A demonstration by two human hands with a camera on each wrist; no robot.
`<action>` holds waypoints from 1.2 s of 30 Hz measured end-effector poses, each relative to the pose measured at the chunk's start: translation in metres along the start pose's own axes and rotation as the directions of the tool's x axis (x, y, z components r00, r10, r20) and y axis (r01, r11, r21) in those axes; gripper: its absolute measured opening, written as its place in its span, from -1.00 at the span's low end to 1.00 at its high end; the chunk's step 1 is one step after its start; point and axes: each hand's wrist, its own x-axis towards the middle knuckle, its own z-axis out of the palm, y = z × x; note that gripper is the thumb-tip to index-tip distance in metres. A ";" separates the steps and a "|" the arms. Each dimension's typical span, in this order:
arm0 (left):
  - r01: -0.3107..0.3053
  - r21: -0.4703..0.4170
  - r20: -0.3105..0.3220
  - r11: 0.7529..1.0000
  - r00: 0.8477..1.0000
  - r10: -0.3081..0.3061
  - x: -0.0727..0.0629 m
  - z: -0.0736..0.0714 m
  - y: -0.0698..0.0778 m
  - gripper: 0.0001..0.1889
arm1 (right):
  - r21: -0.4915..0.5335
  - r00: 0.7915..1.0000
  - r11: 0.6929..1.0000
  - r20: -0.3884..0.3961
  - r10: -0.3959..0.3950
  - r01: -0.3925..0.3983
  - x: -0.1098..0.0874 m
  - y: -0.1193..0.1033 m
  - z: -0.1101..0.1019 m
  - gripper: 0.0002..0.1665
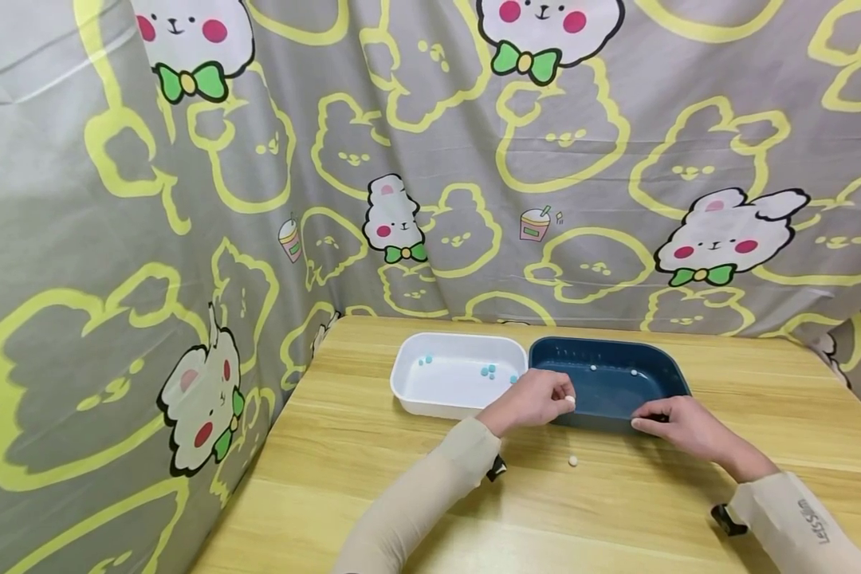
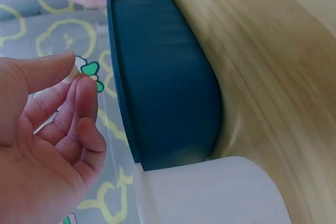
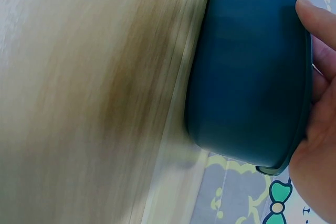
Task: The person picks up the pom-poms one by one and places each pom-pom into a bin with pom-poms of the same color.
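Observation:
My left hand (image 1: 538,397) is held over the near left corner of a dark blue tray (image 1: 610,391). Between thumb and fingertips it pinches a small white ball (image 1: 570,399), partly covered by the fingers in the left wrist view. With my right hand (image 1: 691,429) I grip the near rim of the blue tray toward its right end; in the right wrist view the thumb (image 3: 318,22) lies over the rim and the other fingers are behind it. Two white balls, one of them a white ball (image 1: 634,372), lie inside the blue tray.
A white tray (image 1: 438,406) stands against the blue tray's left end, with several light blue balls (image 1: 489,371) in it. Another white ball (image 1: 572,461) lies on the wooden table (image 1: 617,518) in front. A patterned curtain (image 1: 459,159) hangs behind and at the left.

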 end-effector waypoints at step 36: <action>0.098 0.187 0.109 0.977 0.987 -0.120 0.055 0.004 0.005 -0.93 | -0.014 1.000 1.000 -0.014 -0.006 0.006 0.000 0.001 0.001 -0.82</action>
